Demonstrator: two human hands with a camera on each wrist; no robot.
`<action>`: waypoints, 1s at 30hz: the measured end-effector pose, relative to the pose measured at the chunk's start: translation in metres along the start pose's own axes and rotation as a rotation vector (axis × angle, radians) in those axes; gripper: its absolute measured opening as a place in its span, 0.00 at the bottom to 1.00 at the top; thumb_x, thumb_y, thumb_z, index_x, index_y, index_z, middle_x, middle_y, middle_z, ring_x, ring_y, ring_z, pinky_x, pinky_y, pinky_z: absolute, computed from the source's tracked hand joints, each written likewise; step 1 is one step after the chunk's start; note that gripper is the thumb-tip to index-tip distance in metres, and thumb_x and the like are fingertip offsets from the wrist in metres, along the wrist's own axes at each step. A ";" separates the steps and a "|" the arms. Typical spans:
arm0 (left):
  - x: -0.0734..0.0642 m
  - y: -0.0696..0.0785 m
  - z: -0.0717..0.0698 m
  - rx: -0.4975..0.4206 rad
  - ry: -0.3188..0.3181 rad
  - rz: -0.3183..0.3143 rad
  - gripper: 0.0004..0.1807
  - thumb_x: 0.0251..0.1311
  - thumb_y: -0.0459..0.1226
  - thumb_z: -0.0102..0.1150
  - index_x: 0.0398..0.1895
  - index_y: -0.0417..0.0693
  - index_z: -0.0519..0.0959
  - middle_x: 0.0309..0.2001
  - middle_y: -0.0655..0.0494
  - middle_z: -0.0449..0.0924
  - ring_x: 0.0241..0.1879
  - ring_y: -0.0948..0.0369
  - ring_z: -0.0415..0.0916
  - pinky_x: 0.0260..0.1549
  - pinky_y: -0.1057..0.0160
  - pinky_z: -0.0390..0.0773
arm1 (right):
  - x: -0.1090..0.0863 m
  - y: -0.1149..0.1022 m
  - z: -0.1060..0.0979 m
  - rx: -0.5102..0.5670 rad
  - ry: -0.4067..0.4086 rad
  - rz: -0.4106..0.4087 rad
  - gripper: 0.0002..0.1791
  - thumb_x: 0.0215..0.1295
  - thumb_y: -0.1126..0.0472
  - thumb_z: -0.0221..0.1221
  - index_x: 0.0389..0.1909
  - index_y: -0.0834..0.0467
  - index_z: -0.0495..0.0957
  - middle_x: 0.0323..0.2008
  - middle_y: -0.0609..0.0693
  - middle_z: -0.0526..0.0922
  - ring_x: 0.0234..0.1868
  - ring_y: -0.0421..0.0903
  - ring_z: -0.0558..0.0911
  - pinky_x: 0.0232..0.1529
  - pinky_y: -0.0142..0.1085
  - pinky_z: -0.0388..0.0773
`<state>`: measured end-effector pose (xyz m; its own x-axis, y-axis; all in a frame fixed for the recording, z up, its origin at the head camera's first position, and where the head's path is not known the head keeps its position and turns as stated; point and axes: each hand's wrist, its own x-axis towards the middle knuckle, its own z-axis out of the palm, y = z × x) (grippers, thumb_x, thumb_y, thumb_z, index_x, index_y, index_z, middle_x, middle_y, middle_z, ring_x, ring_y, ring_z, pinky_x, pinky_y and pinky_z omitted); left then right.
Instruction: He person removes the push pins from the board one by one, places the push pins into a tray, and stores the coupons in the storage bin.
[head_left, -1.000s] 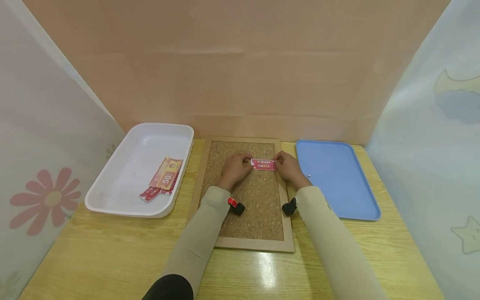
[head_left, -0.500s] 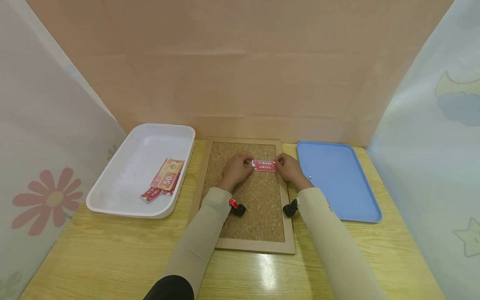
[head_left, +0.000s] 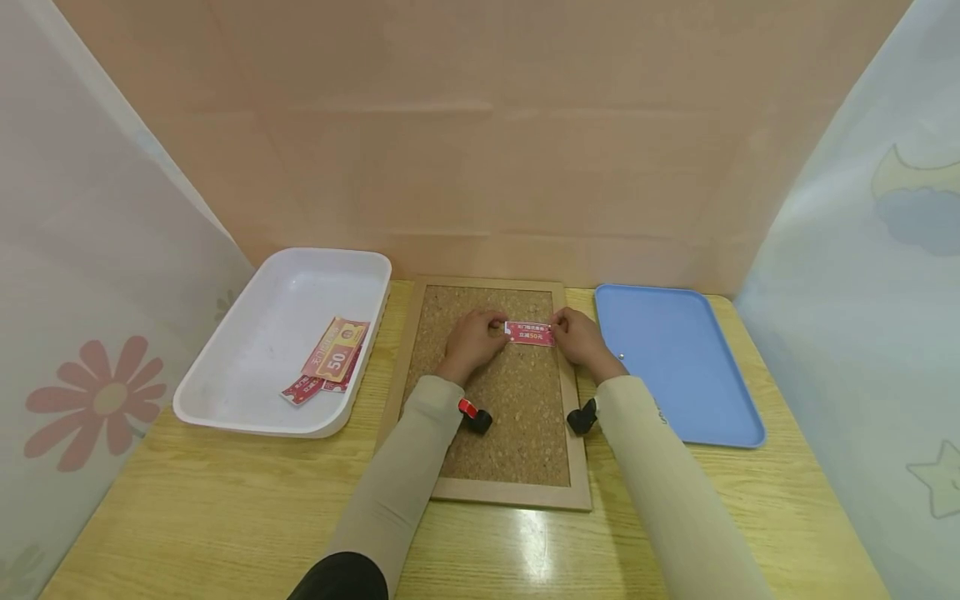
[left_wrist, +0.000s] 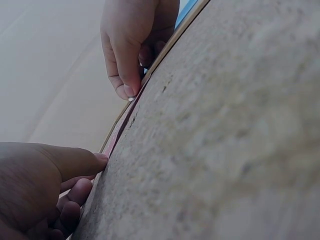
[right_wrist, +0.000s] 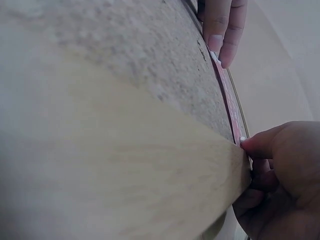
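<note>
A red coupon [head_left: 529,334] with white and yellow print lies across the upper part of a wood-framed cork board [head_left: 517,433]. At its left end, my left hand [head_left: 474,340] pinches the edge between thumb and fingertips. My right hand [head_left: 581,340] is at the other end, by the board's right frame. Its thumb and forefinger pinch a small white pin [right_wrist: 242,140] at the coupon's corner, and how deep the pin sits is hidden. In the left wrist view the coupon appears edge-on, close to the cork.
To the left stands a white tray [head_left: 225,367] with several red and yellow coupons [head_left: 335,350] near its right wall. On the right lies a flat blue tray [head_left: 690,367], a small shiny pin [head_left: 620,357] near its left edge. Everything rests on a wooden table [head_left: 247,508].
Both hands and the coupon stay in nearly the same place on the board. The whole head view has shifted slightly.
</note>
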<state>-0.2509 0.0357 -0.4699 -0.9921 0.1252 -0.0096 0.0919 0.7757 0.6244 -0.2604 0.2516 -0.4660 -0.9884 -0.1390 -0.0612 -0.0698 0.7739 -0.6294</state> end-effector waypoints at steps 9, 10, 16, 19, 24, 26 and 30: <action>0.001 -0.001 0.000 0.013 -0.003 0.004 0.21 0.59 0.49 0.65 0.56 0.59 0.80 0.45 0.61 0.78 0.45 0.60 0.73 0.42 0.55 0.73 | -0.001 -0.003 -0.002 0.002 -0.008 -0.010 0.10 0.74 0.59 0.48 0.44 0.62 0.73 0.33 0.55 0.74 0.29 0.49 0.72 0.31 0.40 0.69; 0.002 -0.001 0.000 0.016 -0.003 0.005 0.21 0.60 0.49 0.65 0.56 0.59 0.80 0.45 0.61 0.77 0.45 0.61 0.73 0.42 0.55 0.73 | -0.001 -0.003 -0.002 0.005 -0.010 -0.012 0.10 0.74 0.59 0.48 0.44 0.62 0.73 0.33 0.55 0.74 0.29 0.49 0.71 0.31 0.40 0.69; 0.003 -0.002 0.002 0.019 -0.009 0.019 0.20 0.60 0.49 0.64 0.55 0.59 0.80 0.45 0.62 0.77 0.45 0.61 0.72 0.43 0.56 0.73 | -0.002 -0.001 -0.002 0.018 -0.018 -0.027 0.10 0.75 0.60 0.48 0.45 0.62 0.73 0.30 0.54 0.72 0.26 0.48 0.70 0.28 0.39 0.67; 0.003 -0.002 0.003 0.017 -0.007 0.020 0.20 0.60 0.49 0.64 0.55 0.59 0.80 0.45 0.61 0.77 0.45 0.61 0.72 0.43 0.56 0.73 | -0.003 -0.002 -0.003 0.018 -0.020 -0.029 0.09 0.75 0.60 0.48 0.45 0.62 0.73 0.29 0.54 0.72 0.25 0.48 0.69 0.27 0.40 0.67; 0.003 -0.002 0.004 0.027 -0.002 0.020 0.20 0.60 0.49 0.64 0.55 0.59 0.80 0.45 0.61 0.78 0.46 0.61 0.73 0.43 0.56 0.73 | -0.003 0.000 -0.003 0.005 -0.016 -0.036 0.09 0.75 0.61 0.48 0.45 0.62 0.73 0.30 0.54 0.72 0.27 0.49 0.70 0.29 0.40 0.67; 0.003 -0.002 0.004 0.031 -0.002 0.020 0.20 0.60 0.49 0.64 0.55 0.59 0.80 0.45 0.61 0.78 0.46 0.60 0.73 0.44 0.55 0.73 | -0.002 0.000 -0.002 0.001 -0.016 -0.034 0.09 0.75 0.61 0.48 0.45 0.62 0.73 0.31 0.54 0.72 0.28 0.49 0.70 0.30 0.40 0.67; 0.003 -0.002 0.004 0.035 0.000 0.025 0.19 0.60 0.49 0.64 0.54 0.59 0.80 0.45 0.62 0.78 0.46 0.60 0.73 0.44 0.55 0.73 | -0.002 0.001 -0.002 0.000 -0.013 -0.035 0.09 0.75 0.60 0.49 0.45 0.63 0.73 0.31 0.55 0.72 0.29 0.49 0.70 0.31 0.41 0.67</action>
<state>-0.2536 0.0370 -0.4744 -0.9894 0.1452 0.0060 0.1201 0.7934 0.5968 -0.2583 0.2541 -0.4656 -0.9836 -0.1736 -0.0494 -0.1038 0.7682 -0.6317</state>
